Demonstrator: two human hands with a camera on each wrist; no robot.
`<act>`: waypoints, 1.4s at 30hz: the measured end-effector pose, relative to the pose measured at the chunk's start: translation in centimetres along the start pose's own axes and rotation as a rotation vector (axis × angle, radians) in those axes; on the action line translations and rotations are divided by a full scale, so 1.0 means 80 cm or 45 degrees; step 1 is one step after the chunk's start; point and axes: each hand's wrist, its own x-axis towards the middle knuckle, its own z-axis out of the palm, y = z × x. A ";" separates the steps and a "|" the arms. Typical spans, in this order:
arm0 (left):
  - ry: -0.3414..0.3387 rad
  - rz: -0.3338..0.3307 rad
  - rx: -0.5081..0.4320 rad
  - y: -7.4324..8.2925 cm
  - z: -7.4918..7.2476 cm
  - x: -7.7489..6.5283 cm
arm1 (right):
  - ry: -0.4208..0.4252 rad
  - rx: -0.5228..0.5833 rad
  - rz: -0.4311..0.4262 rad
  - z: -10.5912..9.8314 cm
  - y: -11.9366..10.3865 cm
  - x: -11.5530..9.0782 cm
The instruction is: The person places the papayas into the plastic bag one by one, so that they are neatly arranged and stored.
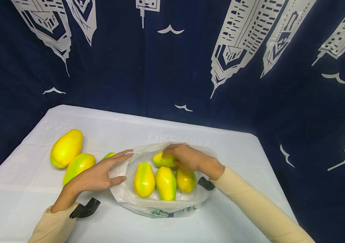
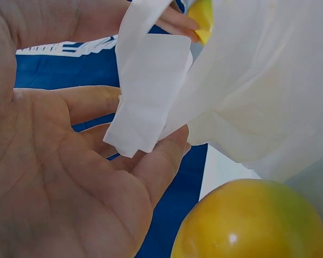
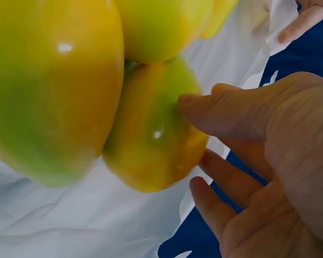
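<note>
A translucent white plastic bag (image 1: 175, 211) lies mouth-up on the table with several yellow-green papayas inside. My right hand (image 1: 187, 158) reaches into it and pinches the rearmost papaya (image 1: 159, 160). The right wrist view shows the thumb on the side of that papaya (image 3: 156, 134), fingertips at its lower end. Beneath and nearer, a papaya (image 1: 144, 180), another papaya (image 1: 166, 184) and one more papaya (image 1: 185, 181) sit in the bag. At the bag's left edge my left hand (image 1: 102, 173) has its fingers spread; a bag handle (image 2: 151, 91) hangs before them in the left wrist view.
Left of the bag, a large papaya (image 1: 67, 148) and a second papaya (image 1: 79, 165) lie on the white-covered table (image 1: 230, 209). A third papaya (image 1: 109, 155) is mostly hidden behind my left hand. A dark blue patterned cloth (image 1: 172, 67) hangs behind the table.
</note>
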 end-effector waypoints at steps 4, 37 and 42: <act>0.001 0.006 -0.001 0.001 0.000 0.001 | -0.017 -0.004 0.031 0.002 0.000 -0.001; 0.002 0.005 -0.013 -0.001 0.000 0.001 | 0.601 0.532 0.048 -0.024 0.056 -0.116; 0.004 0.000 -0.012 -0.001 0.000 -0.001 | 0.693 0.714 0.059 -0.008 0.073 -0.132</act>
